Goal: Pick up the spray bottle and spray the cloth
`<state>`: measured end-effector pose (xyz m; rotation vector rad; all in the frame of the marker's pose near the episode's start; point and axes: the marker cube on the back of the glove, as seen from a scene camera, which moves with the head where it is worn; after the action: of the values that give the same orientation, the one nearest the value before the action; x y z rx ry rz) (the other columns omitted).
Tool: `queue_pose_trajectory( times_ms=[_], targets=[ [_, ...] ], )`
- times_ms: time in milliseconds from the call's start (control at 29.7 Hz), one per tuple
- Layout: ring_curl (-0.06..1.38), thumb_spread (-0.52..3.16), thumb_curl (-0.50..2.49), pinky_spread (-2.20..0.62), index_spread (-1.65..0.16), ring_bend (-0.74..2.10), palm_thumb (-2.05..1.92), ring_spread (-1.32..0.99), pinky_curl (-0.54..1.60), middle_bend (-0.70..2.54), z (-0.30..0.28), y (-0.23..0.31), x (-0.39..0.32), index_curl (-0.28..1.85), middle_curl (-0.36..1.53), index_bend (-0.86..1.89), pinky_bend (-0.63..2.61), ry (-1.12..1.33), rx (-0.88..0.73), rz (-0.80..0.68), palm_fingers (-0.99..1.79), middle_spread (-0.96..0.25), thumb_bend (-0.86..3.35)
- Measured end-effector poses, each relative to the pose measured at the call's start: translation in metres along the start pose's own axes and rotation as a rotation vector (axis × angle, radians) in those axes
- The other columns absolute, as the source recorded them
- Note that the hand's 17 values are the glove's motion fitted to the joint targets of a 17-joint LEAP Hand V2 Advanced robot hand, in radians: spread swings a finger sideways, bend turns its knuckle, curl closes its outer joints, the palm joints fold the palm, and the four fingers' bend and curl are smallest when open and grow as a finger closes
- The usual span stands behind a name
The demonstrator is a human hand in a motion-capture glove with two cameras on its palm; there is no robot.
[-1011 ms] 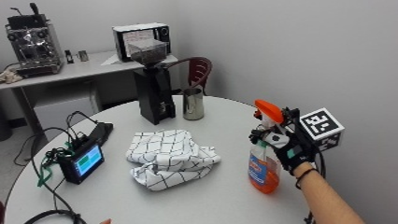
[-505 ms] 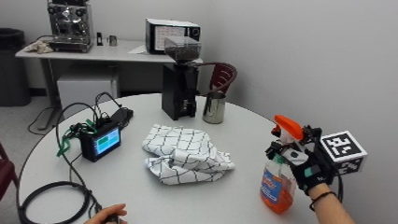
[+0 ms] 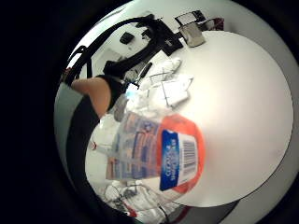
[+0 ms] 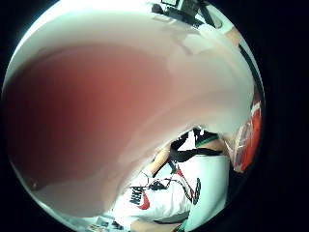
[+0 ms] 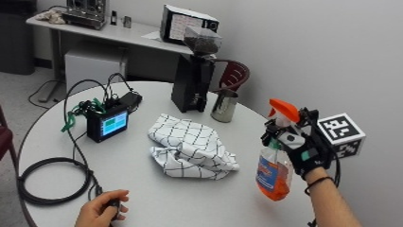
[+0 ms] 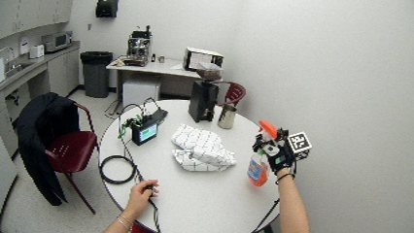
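Your right hand [image 5: 303, 150] is closed round the neck of the bottle [image 5: 274, 170], just under the orange trigger head [image 5: 283, 108]. The bottle is upright and looks lifted off the table [image 5: 189, 198], near its edge on your side; I cannot tell for certain whether the base has any contact left. The little-finger palm view shows the bottle [image 3: 156, 151] filling the frame close against the palm, with the cloth [image 3: 166, 88] beyond it. The thumb-side view is mostly blocked and tells nothing about your fingers.

The cloth [image 5: 191, 147] lies crumpled mid-table, apart from the bottle. The nozzle seems to point roughly toward it, though its exact aim is not readable.

Risks, as judged from this position:

- Overshoot. The screen unit [image 5: 108, 124] with its cables sits just beyond the cloth, and the grinder [image 5: 192, 80] and steel cup [image 5: 223, 106] stand behind it. A spray fired from this range, or aimed high, could wet them. Close the gap and tip the nozzle down first.
- Grip shift. Moving a finger to the trigger weakens your hold on the neck; the bottle carries liquid low down and could swing or slip.
- Edge drop. A slip here lands near the rim and may go to the floor.
- Your bare hand [image 5: 100, 213] rests near the black cable [image 5: 50, 182], clear of the likely spray line; keep it there.
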<state>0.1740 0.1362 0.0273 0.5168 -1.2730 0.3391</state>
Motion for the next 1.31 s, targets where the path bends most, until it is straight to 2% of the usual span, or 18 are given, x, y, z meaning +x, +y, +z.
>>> queue_pose_trajectory(
  times_ms=[337,438,539,640,707,876,977,1213,1314],
  targets=[
    [0.40,1.01,0.45,0.11,-0.26,0.62,0.86,-0.12,0.27,0.59,-0.001,-0.035,-0.084,0.27,0.46,0.15,0.17,0.093,-0.173,0.017,1.17,-0.11,-0.02],
    [0.40,1.01,0.45,0.09,-0.25,0.63,0.85,-0.12,0.28,0.59,0.022,-0.035,-0.079,0.28,0.46,0.14,0.17,0.150,-0.258,0.079,1.18,-0.11,-0.03],
    [0.41,1.01,0.46,0.09,-0.25,0.62,0.84,-0.12,0.28,0.60,0.040,-0.031,-0.037,0.29,0.46,0.15,0.17,0.195,-0.306,0.151,1.18,-0.11,-0.03],
    [0.41,1.01,0.46,0.08,-0.25,0.62,0.84,-0.12,0.28,0.60,0.037,-0.012,-0.003,0.30,0.46,0.14,0.17,0.176,-0.299,0.220,1.18,-0.10,-0.02],
    [0.41,1.01,0.46,0.07,-0.24,0.62,0.84,-0.12,0.28,0.60,0.024,-0.006,-0.005,0.30,0.47,0.14,0.17,0.171,-0.276,0.242,1.18,-0.10,-0.02],
    [0.41,1.01,0.46,0.06,-0.23,0.62,0.85,-0.12,0.29,0.60,-0.010,-0.023,-0.080,0.31,0.47,0.14,0.18,0.206,-0.183,0.161,1.18,-0.10,-0.02],
    [0.41,1.01,0.47,0.04,-0.23,0.62,0.85,-0.11,0.30,0.60,-0.008,-0.026,-0.109,0.31,0.47,0.13,0.20,0.247,-0.151,0.134,1.19,-0.10,-0.02],
    [0.41,1.01,0.47,0.01,-0.23,0.62,0.84,-0.12,0.32,0.61,0.014,-0.006,-0.040,0.31,0.47,0.13,0.21,0.264,-0.204,0.276,1.22,-0.09,-0.02],
    [0.41,1.00,0.48,0.00,-0.22,0.62,0.84,-0.12,0.32,0.61,-0.003,0.000,-0.050,0.32,0.47,0.13,0.22,0.274,-0.196,0.278,1.22,-0.09,-0.02]
  ],
)
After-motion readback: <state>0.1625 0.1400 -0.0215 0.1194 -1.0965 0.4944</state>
